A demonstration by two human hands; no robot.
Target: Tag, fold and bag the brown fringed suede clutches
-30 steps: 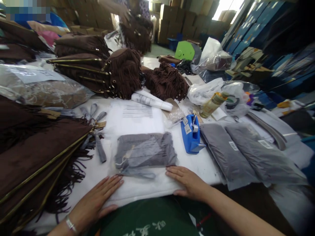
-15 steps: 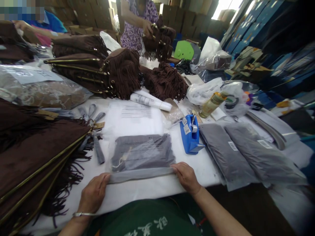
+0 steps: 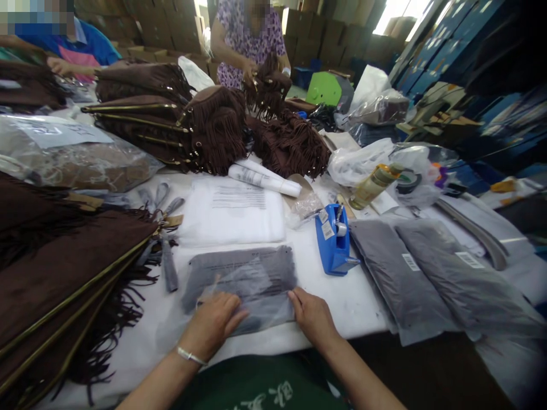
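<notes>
The printed bag point(image 3: 239, 267) lies flat on the desk point(image 3: 363, 310), short of the white stack point(image 3: 231, 219), with a folded grey piece inside. The right hand point(image 3: 315, 320) pinches its near right corner between thumb and finger; the left hand point(image 3: 213, 322) lies curled over its near side, and whether those fingers close on the film I cannot tell. It should be light, soft and slippery, best taken by the loose film at both near corners. Right of the tape dispenser point(image 3: 335, 242), labelled bags point(image 3: 399, 279) hold grey contents; a big clear bag point(image 3: 81, 162) holds brown ones.
</notes>
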